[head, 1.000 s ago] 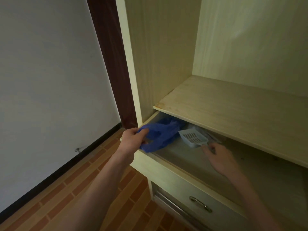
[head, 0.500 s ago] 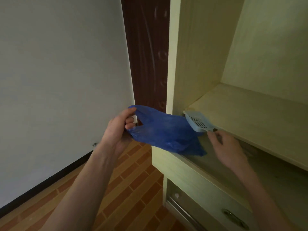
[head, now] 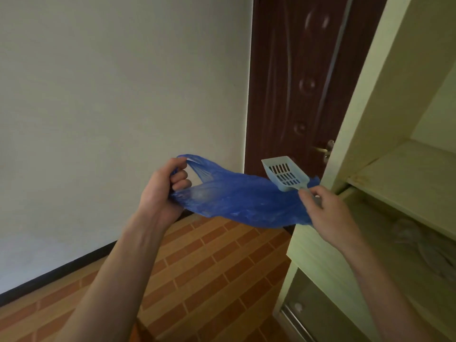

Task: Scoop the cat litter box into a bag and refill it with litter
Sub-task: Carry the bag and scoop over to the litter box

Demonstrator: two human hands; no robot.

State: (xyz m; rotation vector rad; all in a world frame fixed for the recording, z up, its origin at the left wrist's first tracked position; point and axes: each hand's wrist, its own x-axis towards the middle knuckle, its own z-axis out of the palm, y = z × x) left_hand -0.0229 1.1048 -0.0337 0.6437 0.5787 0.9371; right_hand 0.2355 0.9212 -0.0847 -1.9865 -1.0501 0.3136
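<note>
At centre frame, fetching step: bag point(head: 243, 202) and scoop point(head: 285, 173) both in hand, litter box nowhere in view.

Left hand point(head: 164, 191) fisted round the bag's handles; right hand point(head: 328, 213) pinching the scoop's handle, bag's far end bunched beneath it; next, probably carrying both to the box and opening the bag; at right, cupboard point(head: 370, 134) edge close beside the right hand; behind, dark door point(head: 291, 77); below, bare brick-pattern floor point(head: 209, 267).

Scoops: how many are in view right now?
1. The pale blue slotted scoop is in the right hand, out of the cupboard, over the blue bag. Others may be hidden.
</note>
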